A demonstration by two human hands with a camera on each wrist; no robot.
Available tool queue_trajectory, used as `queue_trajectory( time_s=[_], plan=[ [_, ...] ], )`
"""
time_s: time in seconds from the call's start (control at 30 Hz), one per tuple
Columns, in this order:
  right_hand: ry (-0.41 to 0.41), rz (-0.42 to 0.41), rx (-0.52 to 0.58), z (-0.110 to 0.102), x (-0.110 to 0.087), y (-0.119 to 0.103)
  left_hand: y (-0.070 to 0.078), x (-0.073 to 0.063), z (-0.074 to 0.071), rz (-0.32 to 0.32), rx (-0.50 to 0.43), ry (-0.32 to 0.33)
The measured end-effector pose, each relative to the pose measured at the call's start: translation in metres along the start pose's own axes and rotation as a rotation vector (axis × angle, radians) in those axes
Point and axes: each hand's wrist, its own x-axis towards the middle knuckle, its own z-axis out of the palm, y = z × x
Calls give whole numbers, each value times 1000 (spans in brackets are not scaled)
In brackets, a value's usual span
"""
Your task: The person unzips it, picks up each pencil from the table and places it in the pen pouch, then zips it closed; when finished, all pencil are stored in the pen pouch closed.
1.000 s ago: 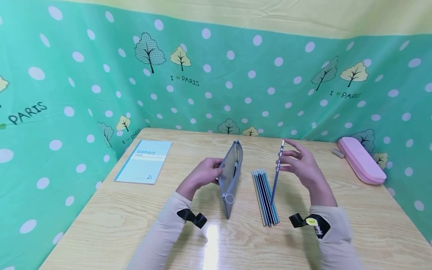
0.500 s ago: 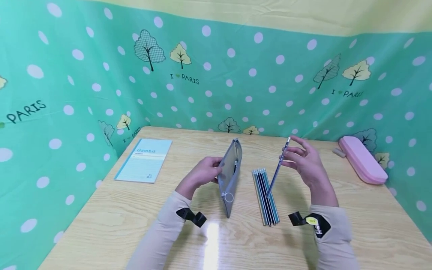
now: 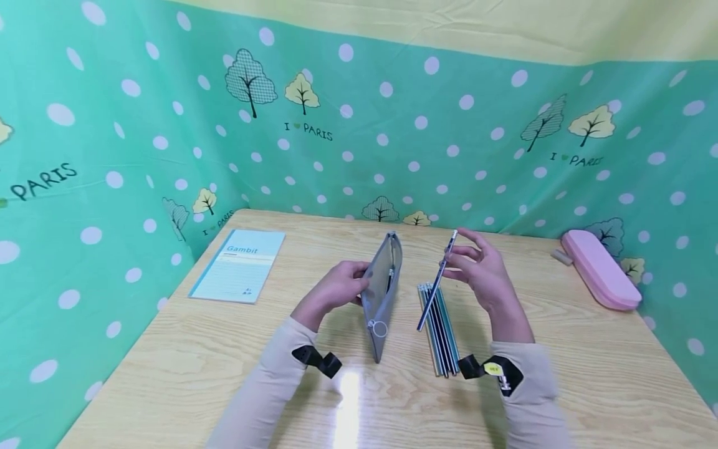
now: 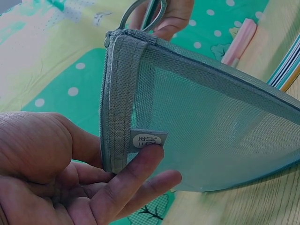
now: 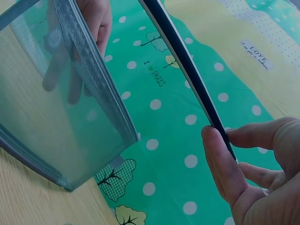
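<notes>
My left hand (image 3: pixel 339 288) grips the side of a grey mesh zip pouch (image 3: pixel 377 312), which stands on edge with its top unzipped. In the left wrist view, fingers (image 4: pixel 140 171) lie against the pouch's small label (image 4: pixel 147 139). A pencil end (image 3: pixel 390 277) shows inside the opening. My right hand (image 3: pixel 482 271) pinches a dark striped pencil (image 3: pixel 437 280) near its white-tipped upper end and holds it slanted, lower end toward the pouch. Beneath it, a row of several pencils (image 3: pixel 445 340) lies side by side on the table, partly overlapped by the held one.
A light-blue notebook (image 3: pixel 240 267) lies on the wooden table (image 3: pixel 185 374) at left. At the back right are a pink pencil case (image 3: pixel 603 268) and a small grey eraser-like block (image 3: pixel 561 257). A green dotted curtain (image 3: pixel 348 168) hangs along the back and sides.
My right hand first shifts slightly right, then swings left with the pencil, bringing its lower end over the left side of the pencil row. My left hand and the pouch stay put.
</notes>
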Motion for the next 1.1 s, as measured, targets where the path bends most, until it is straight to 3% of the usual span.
queue_trajectory(
  time_s=[0.5,1.1],
  plan=[
    [5,-28,50,38,11,1,1,1,1,-7,-10,-8],
    [133,-18,107,49,16,10,2,1,1,-6,-17,-4]
  ],
)
